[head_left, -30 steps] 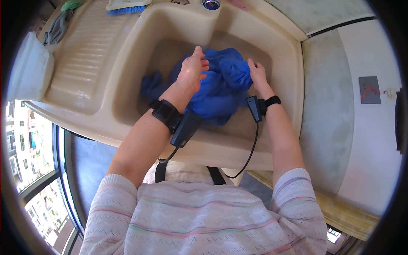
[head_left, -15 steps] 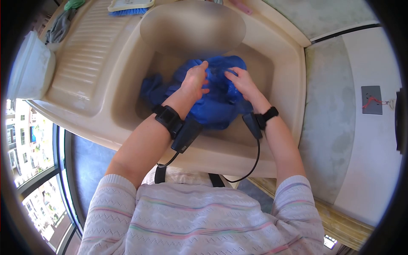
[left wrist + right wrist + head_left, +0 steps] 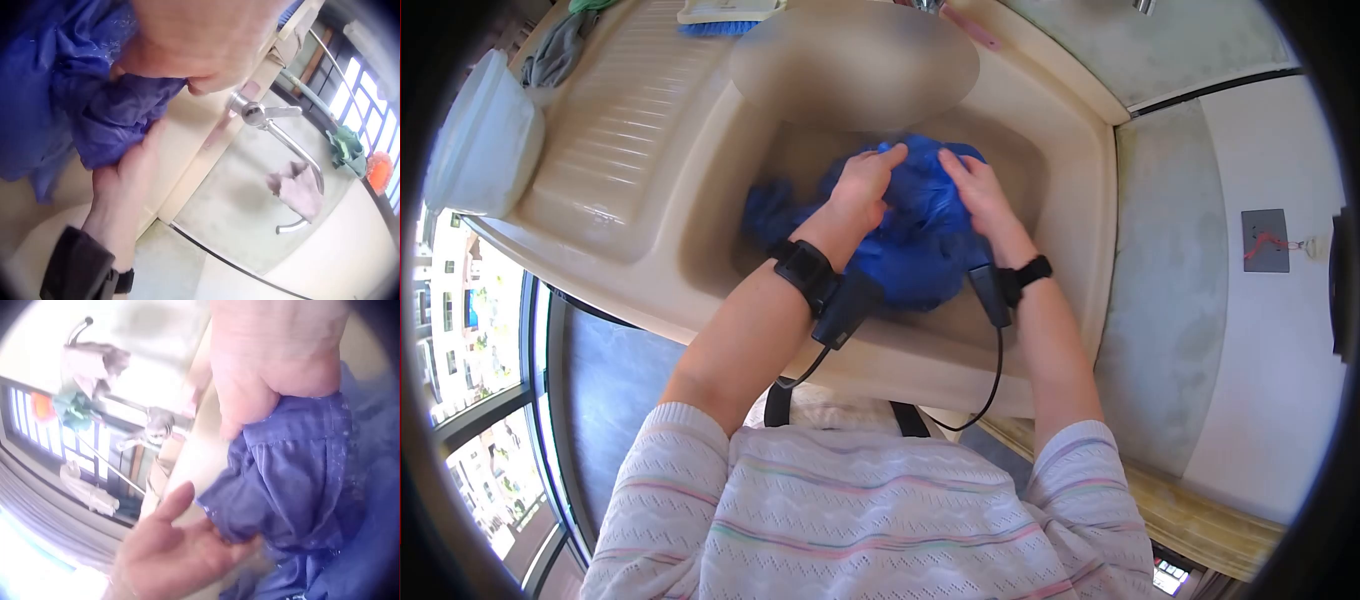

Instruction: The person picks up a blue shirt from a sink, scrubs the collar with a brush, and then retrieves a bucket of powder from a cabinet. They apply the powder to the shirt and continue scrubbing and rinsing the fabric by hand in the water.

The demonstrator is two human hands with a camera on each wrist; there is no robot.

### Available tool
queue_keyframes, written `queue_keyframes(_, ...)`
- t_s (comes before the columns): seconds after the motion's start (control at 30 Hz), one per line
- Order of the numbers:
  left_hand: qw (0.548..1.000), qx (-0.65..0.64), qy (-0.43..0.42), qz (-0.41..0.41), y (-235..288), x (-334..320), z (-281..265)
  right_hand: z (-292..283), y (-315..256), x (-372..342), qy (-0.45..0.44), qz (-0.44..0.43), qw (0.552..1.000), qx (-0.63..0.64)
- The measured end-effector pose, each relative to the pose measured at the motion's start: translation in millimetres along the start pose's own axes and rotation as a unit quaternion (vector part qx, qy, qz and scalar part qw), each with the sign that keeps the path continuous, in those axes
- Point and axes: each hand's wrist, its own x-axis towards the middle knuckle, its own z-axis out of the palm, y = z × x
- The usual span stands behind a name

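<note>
A wet blue garment (image 3: 915, 265) lies bunched in the beige sink basin (image 3: 1075, 200). My right hand (image 3: 985, 195) grips a raised fold of it on the right side. In the right wrist view that part is a gathered cuff (image 3: 297, 428), its band tucked under the right hand. My left hand (image 3: 863, 192) is opposite, on the left of the fold. Its thumb points up, away from the cloth, and its fingers reach under the cuff's edge in the right wrist view. Those fingertips are hidden by the fabric.
A ribbed drainboard (image 3: 615, 130) adjoins the basin on the left, with a white tub (image 3: 490, 140) at its edge. Behind are a blue-bristled brush (image 3: 725, 15) and a grey cloth (image 3: 555, 55). A pink cloth (image 3: 297, 190) hangs on the faucet spout (image 3: 315, 169).
My right hand has moved left with its bunch of cloth, closer to the left hand. The left hand has dropped slightly and its thumb has swung right, toward the fold.
</note>
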Motion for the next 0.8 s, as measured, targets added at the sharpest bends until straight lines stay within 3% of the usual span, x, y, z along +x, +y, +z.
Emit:
queue_keyframes(0.07,0.997,0.082,-0.011,0.01,6,-11,5,-25,-13,-13,-0.123,0.049,0.975,0.18)
queue_keyframes(0.2,0.995,0.102,-0.009,-0.002,-1,0,1,-40,-14,-18,-0.102,0.036,0.968,0.225)
queue_keyframes(0.3,0.999,0.042,-0.016,0.006,-9,11,0,-21,-9,-11,-0.093,0.003,0.956,0.277)
queue_keyframes(0.37,0.999,-0.023,0.04,0.009,-9,15,0,9,-14,-10,0.001,-0.061,0.991,0.121)
queue_keyframes(0.43,0.999,-0.017,0.048,0.02,-3,-3,6,44,-42,-34,0.078,-0.215,0.973,-0.026)
queue_keyframes(0.5,0.998,-0.013,0.054,0.032,-10,2,-5,69,-76,-69,0.096,-0.289,0.948,-0.095)
queue_keyframes(0.53,0.99,-0.103,-0.089,0.035,-26,25,-28,74,-75,-66,0.107,-0.299,0.93,-0.184)
queue_keyframes(0.57,0.954,-0.19,-0.229,0.039,-36,36,-43,75,-70,-56,0.104,-0.299,0.93,-0.185)
queue_keyframes(0.6,0.953,-0.193,-0.228,0.041,-32,28,-33,75,-61,-42,0.129,-0.253,0.931,-0.229)
queue_keyframes(0.63,0.991,-0.1,-0.078,0.034,-23,13,-9,71,-54,-30,0.156,-0.207,0.927,-0.272)
queue_keyframes(0.67,0.997,-0.003,0.074,0.027,-14,3,6,64,-50,-21,0.135,-0.166,0.936,-0.281)
queue_keyframes(0.77,0.998,0.018,0.058,-0.024,-5,-4,11,47,-34,-8,0.121,-0.134,0.938,-0.296)
queue_keyframes(0.8,0.999,-0.008,-0.006,-0.034,-4,-5,12,39,-25,-2,0.077,-0.128,0.964,-0.221)
